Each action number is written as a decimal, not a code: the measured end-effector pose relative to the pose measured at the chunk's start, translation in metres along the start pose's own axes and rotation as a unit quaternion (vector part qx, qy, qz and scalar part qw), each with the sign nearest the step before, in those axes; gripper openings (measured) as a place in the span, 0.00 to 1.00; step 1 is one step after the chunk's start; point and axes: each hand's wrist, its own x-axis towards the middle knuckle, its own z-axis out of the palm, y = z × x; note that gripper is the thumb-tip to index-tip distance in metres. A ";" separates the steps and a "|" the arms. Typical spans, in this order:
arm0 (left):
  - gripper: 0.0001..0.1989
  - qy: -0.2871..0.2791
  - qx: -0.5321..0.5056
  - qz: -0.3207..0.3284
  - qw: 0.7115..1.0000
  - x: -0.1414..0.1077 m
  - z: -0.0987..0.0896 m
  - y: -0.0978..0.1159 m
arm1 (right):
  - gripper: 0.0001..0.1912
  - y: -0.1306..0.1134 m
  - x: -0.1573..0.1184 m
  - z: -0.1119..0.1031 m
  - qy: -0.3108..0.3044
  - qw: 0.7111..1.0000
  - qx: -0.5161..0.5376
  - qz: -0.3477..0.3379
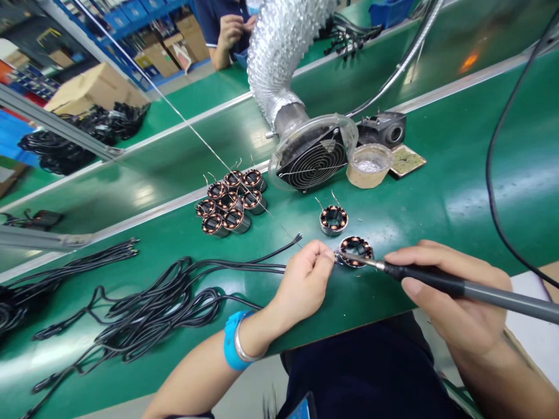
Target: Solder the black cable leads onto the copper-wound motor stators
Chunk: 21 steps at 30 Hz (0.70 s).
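- Lying at the far left of the green bench (pixel 131 169), a heap of black cables (pixel 65 145) sits beside a cardboard box (pixel 94 87).
- Nearer the front edge, a tangle of black wires (pixel 144 308) spreads across the bench, its loose ends running right toward the left hand.
- Behind the wires, a cluster of copper coils (pixel 229 201) stands packed together, each touching its neighbours.
- The left hand (pixel 303 282), with a blue wristband (pixel 231 340) and a silver bangle (pixel 242 346) at the wrist, is closed in a pinch on a thin solder wire (pixel 205 142) that stretches up and away to the left.
- A silver duct (pixel 279 52) comes down to a round fan (pixel 312 157) standing on the bench behind the hands.
- One single coil (pixel 333 219) sits alone just behind the coil (pixel 356 250) being worked, which lies between the two hands near the front edge.
- A small cup (pixel 369 166) stands right of the fan, with a black holder (pixel 384 129) behind it.
- The right hand (pixel 454 297) is wrapped around a soldering iron (pixel 458 286), whose tip touches the coil's left rim just beside the left fingertips.
- Another person's hand (pixel 231 29) shows at the top, well apart.
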 end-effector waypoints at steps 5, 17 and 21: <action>0.13 -0.004 0.003 0.008 1.000 0.000 -0.001 -0.001 | 0.09 -0.006 0.003 0.002 -0.016 0.999 -0.016 -0.025; 0.13 -0.004 0.002 0.008 1.000 0.000 -0.001 -0.004 | 0.15 -0.009 -0.003 -0.008 0.000 0.996 -0.034 -0.077; 0.13 -0.003 0.008 0.006 1.000 0.000 -0.001 -0.003 | 0.16 -0.007 -0.003 -0.007 0.009 0.997 -0.028 -0.078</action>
